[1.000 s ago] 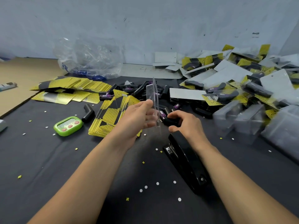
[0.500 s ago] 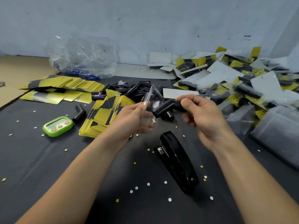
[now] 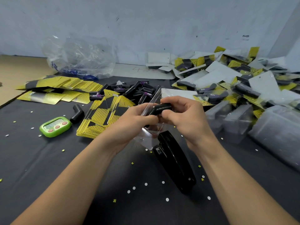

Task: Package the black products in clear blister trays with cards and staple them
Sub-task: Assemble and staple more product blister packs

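Head view: a black product (image 3: 160,108), a short matte cylinder with a slightly bent shape, sits at the middle of the frame, held above the bench (image 3: 40,159). The right hand (image 3: 183,116) pinches it between thumb and curled fingers, its free end pointing toward nine o'clock into a clear tray (image 3: 151,129). The tray is thin, glossy moulded plastic with a rounded pocket. The left hand (image 3: 129,122) grips its edge with bent fingers. The two hands touch around the product.

Just below the tray, toward six o'clock, lies a black stapler (image 3: 175,161), shiny and long, flat on the bench. The bench is covered in dark, dull cloth dotted with small white and yellow paper punchings (image 3: 146,184).

At nine o'clock, just beside the left hand, rests a loose stack of cards (image 3: 103,120), yellow dotted print with black blocks. Farther out the same way are a single black tube (image 3: 77,113) and a rounded green timer (image 3: 55,126) with red buttons. At twelve o'clock sits a heap of loose black products (image 3: 138,91), some with purple labels. At ten o'clock more yellow cards (image 3: 61,83) are fanned out, with a crumpled clear plastic bag (image 3: 81,57) behind them. From one to three o'clock spreads a pile of finished packs (image 3: 235,82), and nested stacks of empty trays (image 3: 238,122) stand at three o'clock.
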